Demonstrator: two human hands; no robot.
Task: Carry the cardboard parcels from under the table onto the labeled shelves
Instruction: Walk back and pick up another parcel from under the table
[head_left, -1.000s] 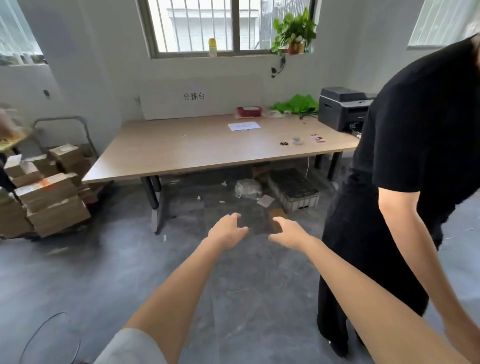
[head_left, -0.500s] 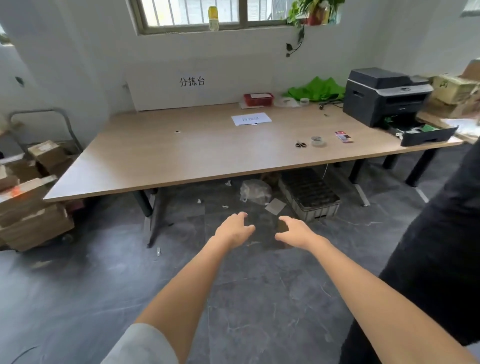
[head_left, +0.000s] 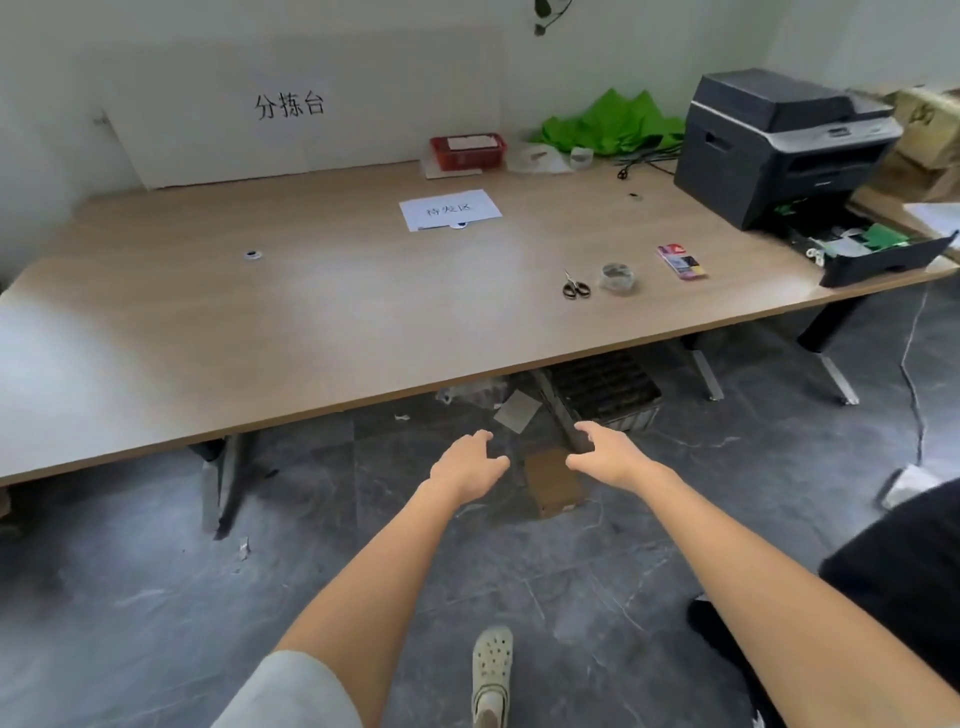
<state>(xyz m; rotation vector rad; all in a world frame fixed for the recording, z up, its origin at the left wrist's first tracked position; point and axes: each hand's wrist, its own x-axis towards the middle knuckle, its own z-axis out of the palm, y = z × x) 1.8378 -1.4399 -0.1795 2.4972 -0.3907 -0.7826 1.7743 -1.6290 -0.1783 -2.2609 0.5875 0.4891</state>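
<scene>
A small brown cardboard parcel (head_left: 550, 483) lies on the dark tiled floor just in front of the wooden table (head_left: 291, 322). Both my arms are stretched forward above it. My left hand (head_left: 467, 465) hovers to the parcel's left with fingers apart and empty. My right hand (head_left: 605, 452) hovers at its upper right, also open and empty. Neither hand touches the parcel. No shelves are in view.
Under the table sit a dark tray crate (head_left: 605, 395), a plastic bag (head_left: 475, 392) and paper scraps. On the table are a printer (head_left: 779, 145), scissors (head_left: 575, 286), a tape roll (head_left: 617, 275) and a paper label (head_left: 449, 209). A person in black (head_left: 904, 587) stands at the right. My shoe (head_left: 491, 670) is below.
The view has moved closer to the table and tilted down. The brown parcel now shows between my hands. The person in black has slipped toward the right edge.
</scene>
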